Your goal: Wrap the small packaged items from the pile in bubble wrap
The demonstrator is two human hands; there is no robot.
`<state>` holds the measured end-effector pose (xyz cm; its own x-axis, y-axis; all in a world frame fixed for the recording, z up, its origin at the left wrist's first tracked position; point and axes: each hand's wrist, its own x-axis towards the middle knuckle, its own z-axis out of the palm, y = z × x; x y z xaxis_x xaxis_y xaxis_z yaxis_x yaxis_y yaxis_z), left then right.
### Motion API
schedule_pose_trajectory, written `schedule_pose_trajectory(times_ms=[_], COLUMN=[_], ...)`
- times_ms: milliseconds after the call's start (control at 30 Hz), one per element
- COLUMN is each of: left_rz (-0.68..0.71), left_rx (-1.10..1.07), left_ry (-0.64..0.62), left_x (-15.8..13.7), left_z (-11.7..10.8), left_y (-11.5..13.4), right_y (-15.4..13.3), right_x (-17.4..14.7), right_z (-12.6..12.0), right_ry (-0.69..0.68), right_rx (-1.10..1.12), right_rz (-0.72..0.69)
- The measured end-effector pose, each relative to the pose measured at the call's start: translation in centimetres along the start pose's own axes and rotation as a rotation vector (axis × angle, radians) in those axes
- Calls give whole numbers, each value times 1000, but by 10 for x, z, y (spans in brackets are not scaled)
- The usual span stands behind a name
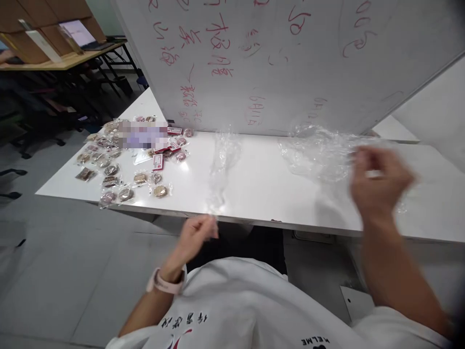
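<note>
My left hand [196,235] is at the table's front edge, its fingers closed on the near end of a long clear plastic bag [225,155]. That bag stretches from my fingers back toward the whiteboard. Over the right half of the table, my right hand [381,182] is raised and blurred by motion, with its fingers curled in a pinch. What it holds, if anything, I cannot make out. Beside and behind it lies a crumpled heap of clear plastic bags [316,155], partly covered by the hand.
Many small wrapped snacks [125,194] and some red-and-white cards [157,162] lie on the left of the white table [254,194]. A whiteboard [269,68] with red writing stands along the back. Far left, another desk [69,62] holds a laptop [78,34].
</note>
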<state>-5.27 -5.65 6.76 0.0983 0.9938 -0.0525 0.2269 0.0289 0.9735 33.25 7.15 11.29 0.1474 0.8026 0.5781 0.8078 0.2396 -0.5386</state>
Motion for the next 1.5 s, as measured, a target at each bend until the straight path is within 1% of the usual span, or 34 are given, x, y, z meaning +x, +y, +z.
schedule_pose_trajectory(times_ms=[33, 67, 100, 133, 167, 233, 300, 333, 367, 400, 500, 533, 600, 633, 700, 733, 767, 800, 833, 867, 933, 967, 1033, 1100, 1133, 1200, 1267, 1300, 1333, 1367, 1400, 1433, 1467, 1500], left_rz=[39, 71, 93, 102, 100, 71, 7, -36, -81, -122, -252, -306, -399, -406, -321, -234, -131, -24, 81, 178, 329, 376, 365, 285, 252, 228, 225, 232, 251, 281, 315, 340, 342, 317], left_rx=[37, 78, 114, 143, 160, 146, 58, -13, -96, -180, -337, -352, -318, -266, -115, -29, 50, 115, 169, 220, 357, 468, 733, 963, 1037, 1105, 1107, 1091, 1065, 1036, 1007, 987, 981, 989], left_ry=[-92, -171, -239, -290, -326, -380, -423, -421, -383, -303, 27, 103, 224, 301, 478, 552, 591, 585, 547, 457, 229, 119, -29, -88, -95, -72, -15, 14, 37, 47, 41, 19, -16, -56], left_x=[-5, -9, -12, -14, -16, -19, -21, -22, -23, -24, -27, -29, -30, -30, -24, -17, -8, 3, 16, 30, 57, 69, 86, 93, 92, 86, 78, 76, 76, 78, 83, 89, 97, 104], left_z=[16, 31, 43, 52, 58, 62, 58, 53, 48, 41, 17, 8, -8, -15, -23, -23, -20, -13, -4, 9, 36, 48, 62, 58, 50, 29, 12, 8, 8, 11, 17, 24, 32, 38], left_y=[1, 2, 3, 3, 2, 0, -5, -9, -13, -18, -38, -46, -58, -61, -59, -52, -43, -31, -19, -7, 9, 11, 4, -16, -27, -44, -50, -48, -44, -38, -33, -28, -25, -24], right_y=[-20, -39, -56, -70, -81, -94, -96, -94, -90, -85, -59, -49, -26, -16, -1, 3, 4, 2, -2, -8, -21, -26, -31, -25, -21, -16, -22, -30, -41, -53, -64, -74, -80, -81], right_x=[-14, -27, -38, -46, -52, -56, -52, -49, -45, -41, -38, -40, -46, -50, -59, -64, -68, -73, -77, -83, -97, -106, -130, -157, -170, -187, -188, -181, -170, -156, -140, -124, -108, -95], right_z=[21, 42, 62, 82, 100, 129, 151, 158, 163, 165, 157, 150, 132, 123, 105, 97, 91, 86, 83, 80, 75, 71, 60, 40, 26, -5, -35, -46, -52, -52, -45, -31, -13, 10], right_ry=[-142, -370, -522, -600, -641, -603, -534, -502, -465, -417, -252, -205, -139, -127, -165, -213, -268, -314, -348, -373, -427, -460, -546, -692, -802, -1075, -1299, -1338, -1306, -1204, -1038, -844, -687, -620], right_rx=[141, 275, 346, 384, 409, 454, 542, 597, 651, 696, 768, 766, 730, 701, 642, 619, 606, 603, 612, 629, 671, 681, 648, 540, 471, 358, 349, 386, 439, 491, 538, 559, 560, 543], right_rz=[46, 104, 165, 217, 263, 341, 442, 506, 571, 631, 721, 727, 731, 729, 735, 744, 754, 766, 779, 789, 791, 784, 765, 748, 733, 672, 563, 503, 446, 398, 355, 316, 261, 194])
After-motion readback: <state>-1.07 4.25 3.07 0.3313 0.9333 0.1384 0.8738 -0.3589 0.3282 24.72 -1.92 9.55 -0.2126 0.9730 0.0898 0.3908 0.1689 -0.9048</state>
